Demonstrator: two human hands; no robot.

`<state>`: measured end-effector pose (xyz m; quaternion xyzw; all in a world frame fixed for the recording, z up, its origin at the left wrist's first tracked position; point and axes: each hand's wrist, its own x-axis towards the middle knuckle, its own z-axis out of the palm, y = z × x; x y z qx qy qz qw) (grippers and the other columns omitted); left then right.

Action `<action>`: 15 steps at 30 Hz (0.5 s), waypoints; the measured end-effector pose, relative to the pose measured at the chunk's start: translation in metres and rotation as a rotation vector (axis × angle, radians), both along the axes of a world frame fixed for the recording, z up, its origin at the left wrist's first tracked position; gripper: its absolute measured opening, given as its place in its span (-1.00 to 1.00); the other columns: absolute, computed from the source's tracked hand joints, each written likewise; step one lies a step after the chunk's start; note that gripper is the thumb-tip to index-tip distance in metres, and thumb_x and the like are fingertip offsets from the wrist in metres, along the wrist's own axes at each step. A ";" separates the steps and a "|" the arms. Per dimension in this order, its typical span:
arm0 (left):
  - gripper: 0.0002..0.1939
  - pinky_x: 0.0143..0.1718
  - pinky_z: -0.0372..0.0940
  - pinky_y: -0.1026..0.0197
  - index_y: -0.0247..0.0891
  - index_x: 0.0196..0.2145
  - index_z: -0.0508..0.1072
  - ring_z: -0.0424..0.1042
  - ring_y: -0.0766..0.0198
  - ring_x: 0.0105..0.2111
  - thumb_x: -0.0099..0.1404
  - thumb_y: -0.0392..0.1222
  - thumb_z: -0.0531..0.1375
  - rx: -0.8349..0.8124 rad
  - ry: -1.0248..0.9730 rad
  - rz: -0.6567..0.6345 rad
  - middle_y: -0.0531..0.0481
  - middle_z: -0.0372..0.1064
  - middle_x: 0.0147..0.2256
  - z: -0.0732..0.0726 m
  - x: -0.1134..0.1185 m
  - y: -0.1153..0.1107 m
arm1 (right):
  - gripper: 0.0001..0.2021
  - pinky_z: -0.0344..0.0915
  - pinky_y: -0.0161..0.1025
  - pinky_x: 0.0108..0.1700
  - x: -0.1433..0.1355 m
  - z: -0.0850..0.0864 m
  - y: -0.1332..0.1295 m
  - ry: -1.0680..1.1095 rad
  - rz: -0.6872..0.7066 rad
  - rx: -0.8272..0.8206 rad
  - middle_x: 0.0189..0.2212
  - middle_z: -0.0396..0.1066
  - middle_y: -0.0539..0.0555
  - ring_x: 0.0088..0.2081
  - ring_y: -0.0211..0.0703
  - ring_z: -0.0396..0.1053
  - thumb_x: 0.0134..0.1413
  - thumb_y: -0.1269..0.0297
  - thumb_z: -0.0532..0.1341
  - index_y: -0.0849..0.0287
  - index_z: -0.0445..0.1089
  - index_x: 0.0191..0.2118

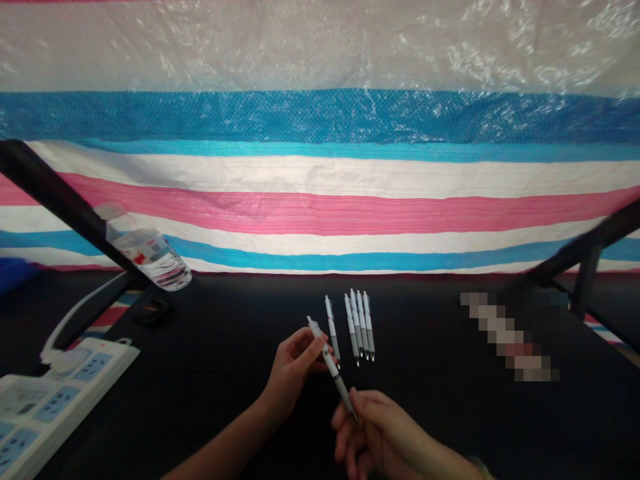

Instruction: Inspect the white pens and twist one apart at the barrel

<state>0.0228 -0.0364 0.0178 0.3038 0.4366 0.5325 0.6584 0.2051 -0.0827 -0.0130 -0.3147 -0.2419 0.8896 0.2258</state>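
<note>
Both hands on one white pen [331, 365], lower centre of the frame, above the black worktop [225, 347].

Keep the pen steady and angled as it is; pinch near each end, don't bend it. Your left hand [293, 365] has its grip closed on the upper barrel; your right hand [373, 430] pinches the grey tip end. Five more pens [357, 325] lie just above on the worktop, well clear.

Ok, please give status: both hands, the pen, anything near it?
Left hand and right hand both grip one pen, above table. Four pens lie just behind. Nothing in the way.
</note>
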 end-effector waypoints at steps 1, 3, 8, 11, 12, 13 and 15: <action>-0.59 -0.42 0.43 0.28 -0.31 -0.36 0.58 0.51 0.28 -0.46 0.03 0.08 0.50 -0.003 0.002 0.009 -0.02 0.50 -0.45 0.001 0.000 0.000 | -0.43 0.29 -0.40 -0.58 0.000 0.000 0.000 0.004 -0.007 0.000 -0.42 0.54 0.14 -0.54 -0.19 0.52 0.18 -0.24 0.21 0.28 0.31 -0.13; -0.59 -0.41 0.43 0.28 -0.31 -0.36 0.58 0.51 0.28 -0.46 0.02 0.08 0.50 -0.008 0.009 0.014 -0.03 0.51 -0.44 0.001 0.000 0.000 | -0.47 0.28 -0.42 -0.59 0.001 0.000 0.000 0.010 -0.018 0.029 -0.37 0.55 0.11 -0.52 -0.18 0.53 0.15 -0.17 0.29 0.22 0.25 -0.07; -0.61 -0.42 0.43 0.28 -0.31 -0.36 0.58 0.52 0.26 -0.45 0.04 0.07 0.50 0.002 0.003 -0.009 -0.03 0.51 -0.44 0.000 0.000 -0.001 | -0.52 0.20 -0.44 -0.63 0.000 -0.004 -0.001 -0.015 -0.011 0.026 -0.54 0.47 -0.02 -0.63 -0.23 0.45 0.10 -0.17 0.32 0.14 0.17 -0.25; -0.62 -0.42 0.44 0.28 -0.31 -0.35 0.58 0.52 0.27 -0.45 0.06 0.06 0.49 0.010 0.010 -0.006 -0.02 0.51 -0.44 0.000 -0.001 -0.001 | -0.45 0.24 -0.40 -0.62 -0.001 -0.004 -0.001 -0.021 -0.012 -0.016 -0.50 0.49 0.04 -0.61 -0.21 0.47 0.17 -0.27 0.19 0.22 0.26 -0.15; -0.62 -0.42 0.44 0.28 -0.31 -0.35 0.58 0.52 0.27 -0.45 0.06 0.06 0.49 0.013 0.015 -0.007 -0.02 0.51 -0.43 0.000 -0.001 -0.001 | -0.44 0.24 -0.41 -0.61 -0.001 -0.004 -0.001 -0.021 -0.014 -0.009 -0.46 0.52 0.06 -0.60 -0.21 0.49 0.18 -0.25 0.19 0.23 0.25 -0.09; -0.62 -0.42 0.44 0.28 -0.31 -0.35 0.59 0.52 0.27 -0.45 0.06 0.06 0.49 0.014 0.020 -0.009 -0.03 0.51 -0.43 0.000 -0.001 -0.001 | -0.47 0.23 -0.42 -0.62 -0.001 -0.003 -0.001 -0.022 -0.015 0.011 -0.41 0.53 0.07 -0.59 -0.22 0.50 0.18 -0.21 0.22 0.21 0.23 -0.07; -0.61 -0.42 0.44 0.28 -0.31 -0.35 0.59 0.52 0.26 -0.45 0.06 0.07 0.49 0.017 0.027 -0.016 -0.03 0.52 -0.43 -0.001 -0.001 -0.001 | -0.52 0.20 -0.47 -0.64 -0.001 -0.002 -0.001 -0.032 -0.009 0.059 -0.41 0.53 0.01 -0.61 -0.25 0.49 0.11 -0.10 0.33 0.14 0.19 -0.12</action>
